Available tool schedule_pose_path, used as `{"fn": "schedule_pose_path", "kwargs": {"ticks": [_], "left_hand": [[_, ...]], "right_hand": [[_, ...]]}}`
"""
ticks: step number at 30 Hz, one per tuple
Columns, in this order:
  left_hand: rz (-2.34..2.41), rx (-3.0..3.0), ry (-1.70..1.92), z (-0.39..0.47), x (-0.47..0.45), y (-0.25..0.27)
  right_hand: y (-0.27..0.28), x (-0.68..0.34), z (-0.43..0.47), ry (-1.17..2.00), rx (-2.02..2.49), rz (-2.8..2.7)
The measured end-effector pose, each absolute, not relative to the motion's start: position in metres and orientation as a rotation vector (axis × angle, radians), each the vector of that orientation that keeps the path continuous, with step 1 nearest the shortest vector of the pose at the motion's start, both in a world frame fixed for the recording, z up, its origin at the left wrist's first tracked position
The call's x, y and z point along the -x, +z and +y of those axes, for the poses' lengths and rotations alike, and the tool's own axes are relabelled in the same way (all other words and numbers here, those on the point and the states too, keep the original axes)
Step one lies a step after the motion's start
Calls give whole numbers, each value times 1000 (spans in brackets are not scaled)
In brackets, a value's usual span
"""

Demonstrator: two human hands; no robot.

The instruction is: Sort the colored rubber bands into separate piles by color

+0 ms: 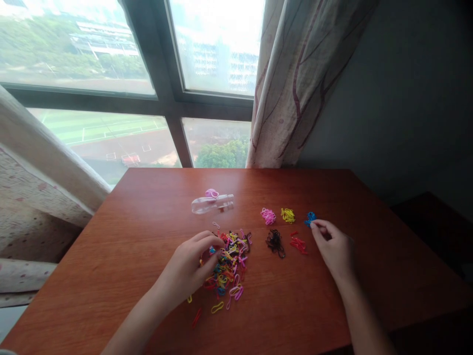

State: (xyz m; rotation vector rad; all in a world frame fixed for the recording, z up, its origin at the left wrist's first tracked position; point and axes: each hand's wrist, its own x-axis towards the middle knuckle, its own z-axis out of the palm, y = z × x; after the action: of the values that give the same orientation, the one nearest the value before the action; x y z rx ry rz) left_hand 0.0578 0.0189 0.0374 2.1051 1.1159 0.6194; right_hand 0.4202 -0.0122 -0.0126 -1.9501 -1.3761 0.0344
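Observation:
A mixed pile of small colored rubber bands [231, 261] lies on the table at the middle. Over its left edge is my left hand [194, 259], thumb and fingertips curled nearly together among the bands; what they pinch is too small to make out. My right hand [332, 246] reaches a small blue bunch of rubber bands [310, 217], its thumb and index finger pinched at the bunch's lower edge. Nearby lie separate bunches of pink rubber bands [268, 216], yellow rubber bands [287, 215], black rubber bands [275, 242] and red rubber bands [298, 245].
Behind the mixed pile lies a clear plastic container [212, 203] with a pink piece [211, 193] at its top. A few loose bands lie at the pile's near side. The wooden table [295, 305] meets a window and curtains [288, 88] at the back.

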Motion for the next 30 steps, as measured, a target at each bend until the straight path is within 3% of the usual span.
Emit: {"fn": "schedule_pose_path", "kwargs": {"ticks": [5, 12, 24, 30], "left_hand": [[1171, -2080, 638, 22, -52, 36], [1187, -2107, 613, 24, -53, 34], [1318, -2239, 547, 42, -42, 32], [1342, -2412, 403, 59, -49, 37]], "right_hand": [[-20, -452, 0, -73, 2080, -1420], [-15, -422, -11, -130, 1998, -1414], [-15, -300, -55, 375, 1545, -1641], [-22, -287, -58, 460, 1505, -1745]]}}
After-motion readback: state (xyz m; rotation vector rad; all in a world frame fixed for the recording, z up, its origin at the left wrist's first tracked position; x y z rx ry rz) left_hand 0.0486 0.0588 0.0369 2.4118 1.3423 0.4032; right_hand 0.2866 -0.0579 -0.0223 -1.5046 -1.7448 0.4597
